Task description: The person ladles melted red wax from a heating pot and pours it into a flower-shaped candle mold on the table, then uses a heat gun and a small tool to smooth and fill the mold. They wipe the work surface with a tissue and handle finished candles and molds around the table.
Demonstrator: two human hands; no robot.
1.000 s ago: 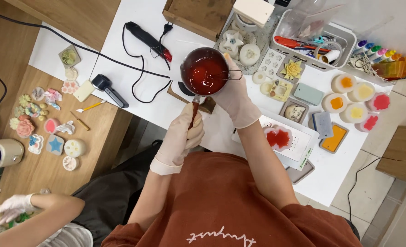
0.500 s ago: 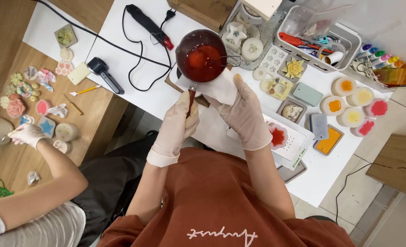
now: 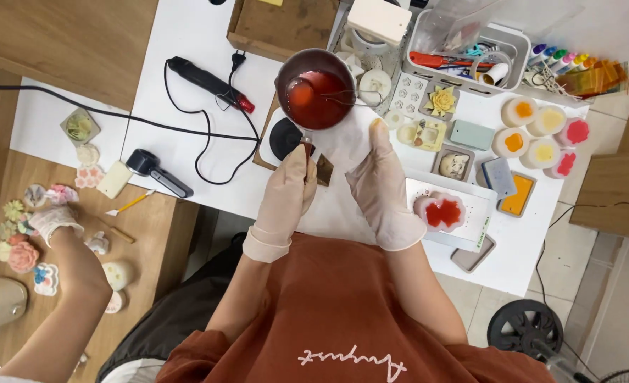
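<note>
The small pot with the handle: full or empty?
Not empty. The pot holds red liquid across its bottom, well below the rim. The left hand grips its handle, and the right hand rests beside it.

A small pot (image 3: 316, 89) is sitting on the table (image 3: 187, 42), a hot-air tool (image 3: 208, 84) lying to its left. A storage bin (image 3: 463, 42) is standing to its right, with round moulds (image 3: 541, 131) lying in front of that bin.
</note>
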